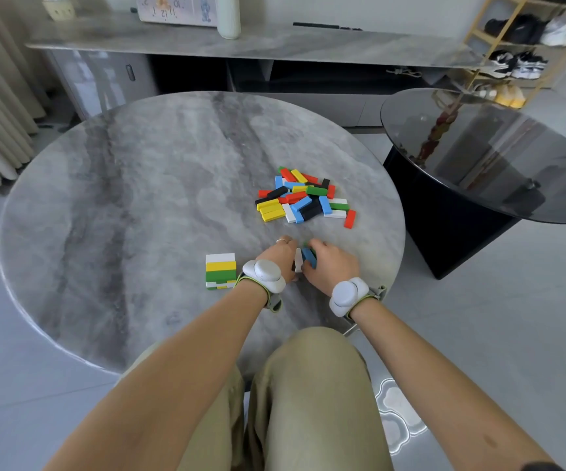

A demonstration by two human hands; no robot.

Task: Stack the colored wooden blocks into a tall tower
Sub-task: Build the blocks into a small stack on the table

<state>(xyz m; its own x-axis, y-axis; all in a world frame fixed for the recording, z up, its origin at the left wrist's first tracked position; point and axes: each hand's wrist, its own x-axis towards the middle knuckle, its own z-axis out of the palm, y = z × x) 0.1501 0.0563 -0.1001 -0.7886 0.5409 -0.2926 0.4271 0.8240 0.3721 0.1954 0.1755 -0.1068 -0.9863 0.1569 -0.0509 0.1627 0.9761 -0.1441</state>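
- I see my left hand point(279, 258) and right hand point(330, 266) both curled round a white-blue-green block bundle point(306, 259), low on the surface point(138, 198).
- Short stack point(220, 271) stands just left of them.
- Loose block pile point(303, 195) lies beyond, apart.

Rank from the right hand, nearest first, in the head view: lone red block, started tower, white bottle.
1. lone red block, just ahead, beside the pile.
2. started tower, left, past the left hand.
3. white bottle, on the far shelf.
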